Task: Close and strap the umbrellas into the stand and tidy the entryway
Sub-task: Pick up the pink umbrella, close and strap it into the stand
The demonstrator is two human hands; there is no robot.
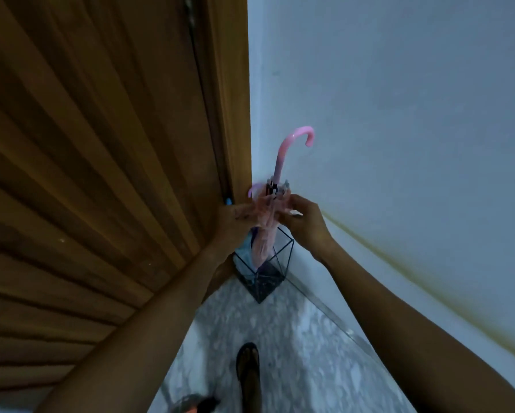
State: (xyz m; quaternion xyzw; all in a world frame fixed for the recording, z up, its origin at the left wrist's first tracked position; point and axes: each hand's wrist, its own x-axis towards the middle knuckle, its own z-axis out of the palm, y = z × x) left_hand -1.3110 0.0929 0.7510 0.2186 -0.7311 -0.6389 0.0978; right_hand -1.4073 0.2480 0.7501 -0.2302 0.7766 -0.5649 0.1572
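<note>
A pink umbrella (265, 234) stands folded and upright in a black wire stand (265, 272), its hooked pink handle (292, 144) rising above both hands. The stand sits on the speckled stone floor (295, 338), tucked into the corner where the wooden door (101, 144) meets the pale wall (399, 114). A second, bluish umbrella (246, 248) shows low in the stand beside the pink one.

The left hand (235, 219) reaches in from the door side, its fingers curled against the gathered fabric just under the handle. The right hand (304, 219) closes in from the wall side, thumb and fingertips pinched at the same spot; the strap itself is too blurred to make out.

A sandalled foot (249, 374) rests on the floor near the bottom edge.
</note>
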